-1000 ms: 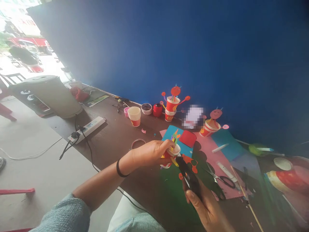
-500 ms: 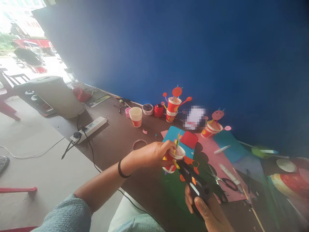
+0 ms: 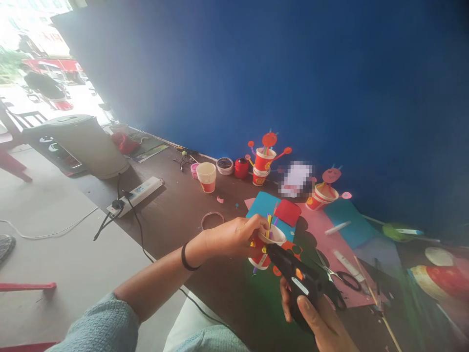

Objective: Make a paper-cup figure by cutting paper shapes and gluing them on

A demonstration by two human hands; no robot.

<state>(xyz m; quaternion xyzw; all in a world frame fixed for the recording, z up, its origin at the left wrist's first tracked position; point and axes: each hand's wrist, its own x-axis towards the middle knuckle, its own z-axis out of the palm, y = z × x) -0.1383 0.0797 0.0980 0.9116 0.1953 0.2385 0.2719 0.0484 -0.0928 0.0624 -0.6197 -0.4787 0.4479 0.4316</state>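
Note:
My left hand (image 3: 244,237) is closed on the near side of a red and white paper cup (image 3: 261,262), which tilts slightly. Yellow and purple strips (image 3: 270,224) stick up from the cup's mouth, and a purple end shows below its base. In my right hand (image 3: 317,315) is a black glue gun (image 3: 295,274) with an orange mark. Its nozzle points at the cup's side, close to a small yellow piece (image 3: 264,249). Whether the nozzle touches the cup I cannot tell. My left fingertips are partly hidden by the cup rim.
Two paper-cup figures (image 3: 264,159) (image 3: 324,193) stand at the back. A stack of cups (image 3: 206,176), a power strip (image 3: 137,195) with a black cord, scissors (image 3: 339,276) and coloured paper (image 3: 315,234) lie around. A large grey appliance (image 3: 95,146) is at left.
The cup has turned and shifted slightly right and down in my left hand, so its strips show differently. The glue gun has moved a little with it.

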